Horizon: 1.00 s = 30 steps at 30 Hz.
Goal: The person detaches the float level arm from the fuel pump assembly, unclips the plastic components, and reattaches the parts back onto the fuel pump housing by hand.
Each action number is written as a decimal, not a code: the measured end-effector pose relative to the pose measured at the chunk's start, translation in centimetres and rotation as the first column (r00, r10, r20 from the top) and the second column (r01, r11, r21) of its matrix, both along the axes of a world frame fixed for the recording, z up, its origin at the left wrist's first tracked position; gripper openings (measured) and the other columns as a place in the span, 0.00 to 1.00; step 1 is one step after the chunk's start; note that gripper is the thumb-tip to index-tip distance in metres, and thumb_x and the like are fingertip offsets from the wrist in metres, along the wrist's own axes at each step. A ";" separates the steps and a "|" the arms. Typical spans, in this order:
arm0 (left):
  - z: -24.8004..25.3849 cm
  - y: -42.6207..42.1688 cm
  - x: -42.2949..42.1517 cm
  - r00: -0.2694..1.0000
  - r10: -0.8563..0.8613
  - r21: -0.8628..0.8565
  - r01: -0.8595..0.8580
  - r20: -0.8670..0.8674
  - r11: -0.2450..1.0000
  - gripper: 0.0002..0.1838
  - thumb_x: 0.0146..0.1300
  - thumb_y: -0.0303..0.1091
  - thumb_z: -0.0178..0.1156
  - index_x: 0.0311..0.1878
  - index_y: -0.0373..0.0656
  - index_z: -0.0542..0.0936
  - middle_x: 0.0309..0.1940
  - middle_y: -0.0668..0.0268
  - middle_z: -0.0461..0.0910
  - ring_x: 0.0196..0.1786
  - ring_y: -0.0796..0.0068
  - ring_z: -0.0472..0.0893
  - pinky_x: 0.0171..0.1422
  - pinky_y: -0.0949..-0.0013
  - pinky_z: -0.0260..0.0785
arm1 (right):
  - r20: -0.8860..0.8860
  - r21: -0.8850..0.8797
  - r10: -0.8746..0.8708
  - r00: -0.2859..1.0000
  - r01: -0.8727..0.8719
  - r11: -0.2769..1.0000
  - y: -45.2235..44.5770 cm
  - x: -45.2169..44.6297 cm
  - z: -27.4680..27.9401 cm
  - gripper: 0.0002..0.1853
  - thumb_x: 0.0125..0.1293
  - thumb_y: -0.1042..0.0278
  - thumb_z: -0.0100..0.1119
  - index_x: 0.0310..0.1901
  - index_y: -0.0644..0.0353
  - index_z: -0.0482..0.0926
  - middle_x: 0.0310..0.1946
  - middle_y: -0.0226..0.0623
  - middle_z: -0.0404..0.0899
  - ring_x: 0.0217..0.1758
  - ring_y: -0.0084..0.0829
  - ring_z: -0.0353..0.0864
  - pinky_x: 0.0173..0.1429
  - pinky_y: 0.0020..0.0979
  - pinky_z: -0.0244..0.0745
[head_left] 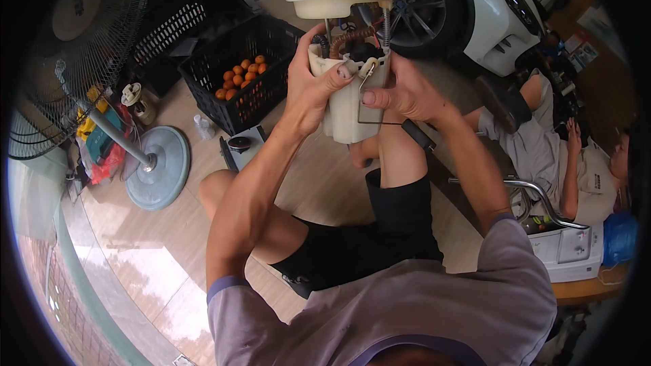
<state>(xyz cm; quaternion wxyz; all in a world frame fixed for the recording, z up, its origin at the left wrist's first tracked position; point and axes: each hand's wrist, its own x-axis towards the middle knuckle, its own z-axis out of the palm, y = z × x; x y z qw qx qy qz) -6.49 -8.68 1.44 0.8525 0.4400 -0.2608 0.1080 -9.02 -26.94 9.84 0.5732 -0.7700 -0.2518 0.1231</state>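
Note:
A white plastic fuel pump module (pixel 342 112) is held up in front of me between both hands. Its round flange with a pipe stub is at the top, above metal rods, a spring, wires and a brown corrugated hose. My left hand (pixel 313 81) wraps round the cup's left side, thumb on its upper front. On the right side my right hand (pixel 410 95) grips the cup, its thumb near a thin metal wire arm. A black float (pixel 418 135) hangs from that arm, below my right hand. The fingers behind the cup are mostly hidden.
Oranges fill part of a black crate (pixel 234 112) ahead left. A fan with a round base (pixel 157 168) and another pump-like part (pixel 139 104) stand at left. A white car (pixel 498 27) is ahead. At right sits another person (pixel 583 169) beside a white box (pixel 569 254).

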 end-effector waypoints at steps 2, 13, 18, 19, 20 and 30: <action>0.1 0.3 -0.3 0.999 -0.035 -0.011 0.035 -0.002 0.999 0.62 0.46 0.55 0.83 0.76 0.34 0.60 0.61 0.52 0.76 0.61 0.65 0.79 0.66 0.64 0.73 | 0.058 -0.002 0.018 0.998 -0.018 1.000 -0.1 0.1 -0.8 0.55 0.50 0.48 0.84 0.73 0.68 0.62 0.64 0.46 0.76 0.69 0.38 0.74 0.74 0.36 0.66; 1.8 0.8 -2.9 0.991 -0.124 -0.083 0.119 -0.052 0.989 0.50 0.54 0.47 0.74 0.75 0.34 0.62 0.61 0.53 0.77 0.60 0.64 0.81 0.67 0.62 0.74 | 0.228 -0.076 0.039 0.973 -0.023 0.997 -0.8 -1.4 -0.5 0.53 0.55 0.32 0.76 0.67 0.73 0.69 0.58 0.51 0.80 0.64 0.39 0.79 0.69 0.35 0.71; 1.9 1.7 -3.4 0.992 -0.115 -0.050 0.112 -0.054 0.992 0.48 0.58 0.49 0.69 0.75 0.34 0.61 0.61 0.53 0.77 0.60 0.65 0.80 0.67 0.63 0.73 | 0.118 -0.070 0.080 0.990 -0.072 0.995 -1.6 -0.1 1.4 0.49 0.61 0.31 0.69 0.71 0.65 0.69 0.58 0.39 0.80 0.64 0.30 0.78 0.69 0.34 0.71; 1.8 1.8 -3.5 0.992 -0.118 -0.050 0.115 -0.051 0.992 0.49 0.57 0.49 0.69 0.76 0.34 0.60 0.62 0.53 0.77 0.61 0.65 0.80 0.67 0.63 0.73 | 0.110 -0.067 0.062 0.992 -0.055 0.996 -1.6 0.2 2.0 0.50 0.62 0.31 0.68 0.74 0.64 0.66 0.60 0.37 0.80 0.65 0.29 0.77 0.71 0.34 0.70; 1.7 1.8 -3.7 0.992 -0.119 -0.050 0.117 -0.046 0.992 0.49 0.57 0.50 0.69 0.76 0.34 0.60 0.62 0.53 0.77 0.61 0.65 0.80 0.67 0.63 0.73 | 0.060 -0.088 0.085 0.995 -0.079 0.993 -1.6 0.3 2.9 0.51 0.63 0.30 0.66 0.76 0.62 0.63 0.63 0.37 0.77 0.67 0.31 0.76 0.72 0.37 0.69; 1.0 1.2 -3.7 0.974 -0.189 -0.108 0.176 -0.122 0.978 0.56 0.57 0.52 0.67 0.83 0.43 0.49 0.71 0.51 0.68 0.68 0.58 0.76 0.73 0.58 0.71 | -0.050 0.281 0.305 0.951 -0.279 0.918 1.0 5.2 -0.3 0.43 0.63 0.29 0.66 0.68 0.56 0.75 0.57 0.31 0.79 0.62 0.26 0.76 0.64 0.35 0.73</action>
